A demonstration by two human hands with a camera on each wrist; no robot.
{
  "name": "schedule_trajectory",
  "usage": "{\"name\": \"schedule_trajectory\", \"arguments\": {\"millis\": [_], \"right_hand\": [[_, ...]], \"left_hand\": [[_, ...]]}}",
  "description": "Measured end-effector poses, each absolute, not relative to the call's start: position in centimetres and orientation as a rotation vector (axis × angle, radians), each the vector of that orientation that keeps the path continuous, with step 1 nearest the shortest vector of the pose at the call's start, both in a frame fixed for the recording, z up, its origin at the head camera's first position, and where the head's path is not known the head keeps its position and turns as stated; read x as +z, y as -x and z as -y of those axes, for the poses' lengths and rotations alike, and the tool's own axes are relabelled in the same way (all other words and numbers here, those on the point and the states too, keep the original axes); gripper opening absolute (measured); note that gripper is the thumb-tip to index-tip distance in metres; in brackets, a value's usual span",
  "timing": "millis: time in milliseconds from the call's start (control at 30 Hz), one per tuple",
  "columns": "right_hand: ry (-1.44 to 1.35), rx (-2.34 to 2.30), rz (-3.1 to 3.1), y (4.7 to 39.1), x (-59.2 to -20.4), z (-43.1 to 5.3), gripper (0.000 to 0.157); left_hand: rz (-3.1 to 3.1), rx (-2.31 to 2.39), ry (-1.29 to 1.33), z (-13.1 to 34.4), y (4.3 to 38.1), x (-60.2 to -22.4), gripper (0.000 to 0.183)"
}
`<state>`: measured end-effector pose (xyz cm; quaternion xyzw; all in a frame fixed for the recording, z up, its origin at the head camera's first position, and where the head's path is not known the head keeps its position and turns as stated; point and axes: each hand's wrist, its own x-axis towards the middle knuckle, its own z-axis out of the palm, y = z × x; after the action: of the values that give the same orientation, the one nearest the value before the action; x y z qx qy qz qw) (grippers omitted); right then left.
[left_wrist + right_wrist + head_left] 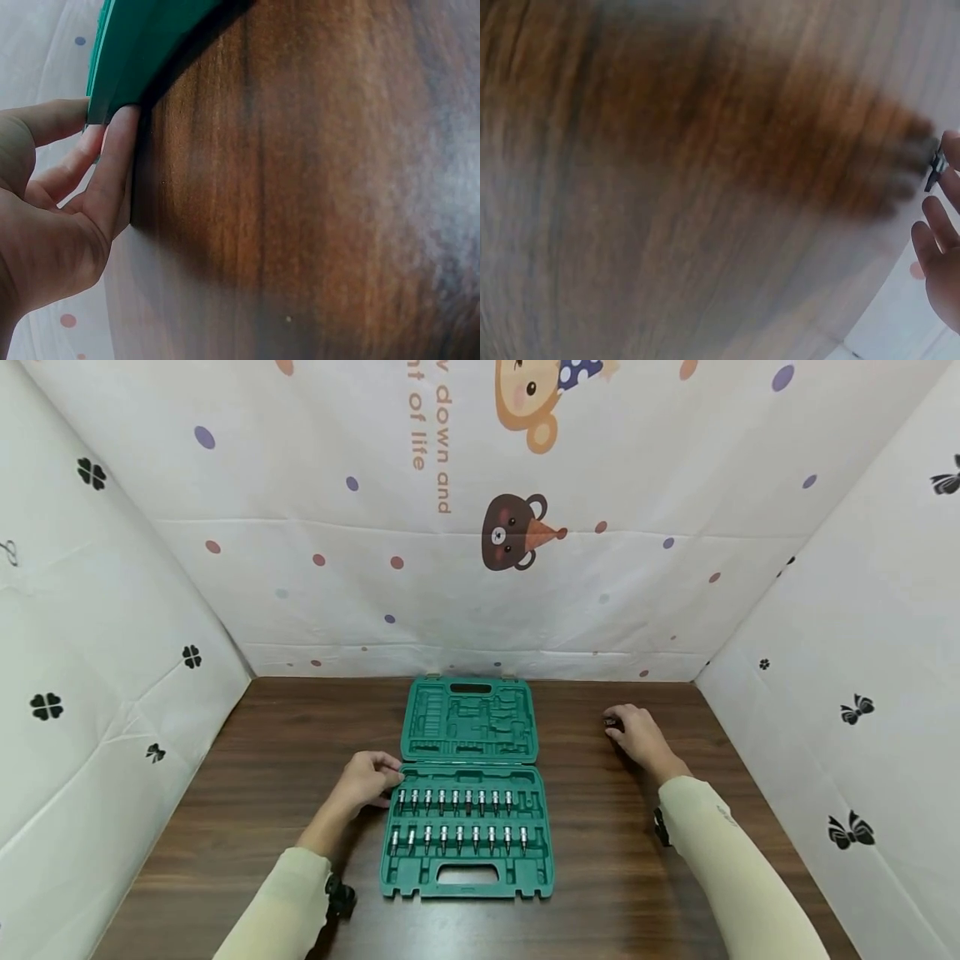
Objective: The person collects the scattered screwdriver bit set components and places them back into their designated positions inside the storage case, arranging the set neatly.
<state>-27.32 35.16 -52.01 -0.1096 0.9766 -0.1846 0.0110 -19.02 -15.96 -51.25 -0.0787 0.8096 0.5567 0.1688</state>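
Note:
A green plastic case [546,852] lies unfolded on the table, its lid half [442,720] toward the back wall. Two rows of bit sockets [460,837], silver with dark tips, fill the near half. My left hand [363,781] is at this half's left edge; in the left wrist view its thumb and fingers pinch the green case's corner [139,56]. Off to the right, my right hand [639,737] is over the table. Between its thumb and index finger it pinches a small bit socket [935,169], silver with a dark tip; the other fingers are loosely bent.
The brown wooden table [577,827] extends on both sides of the case. White printed cloth [420,602] rises behind it, and further white cloth walls stand left and right. Dark wrist devices [341,897] sit at both sleeves.

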Motion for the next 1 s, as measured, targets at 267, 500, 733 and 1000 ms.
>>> {"name": "schedule_trajectory", "arguments": {"millis": [267, 500, 733, 1000], "right_hand": [[0.324, -0.504, -3.099, 27.3, -52.4, -34.4, 0.025], [0.295, -0.537, -3.131, 27.5, -52.8, -34.1, 0.015], [0.281, -0.535, -3.126, 27.0, -52.6, -33.9, 0.013], [0.297, -0.685, -3.081, 26.5, -52.1, -34.0, 0.012]], "left_hand": [[-2.285, 1.600, 0.226, 16.1, 18.9, -51.4, 0.018], [-2.298, 1.591, 0.217, 16.2, 19.1, -51.3, 0.018], [-2.290, 1.586, 0.224, 16.2, 19.1, -51.2, 0.018], [-2.295, 1.580, 0.230, 16.2, 19.1, -51.2, 0.018]]}}
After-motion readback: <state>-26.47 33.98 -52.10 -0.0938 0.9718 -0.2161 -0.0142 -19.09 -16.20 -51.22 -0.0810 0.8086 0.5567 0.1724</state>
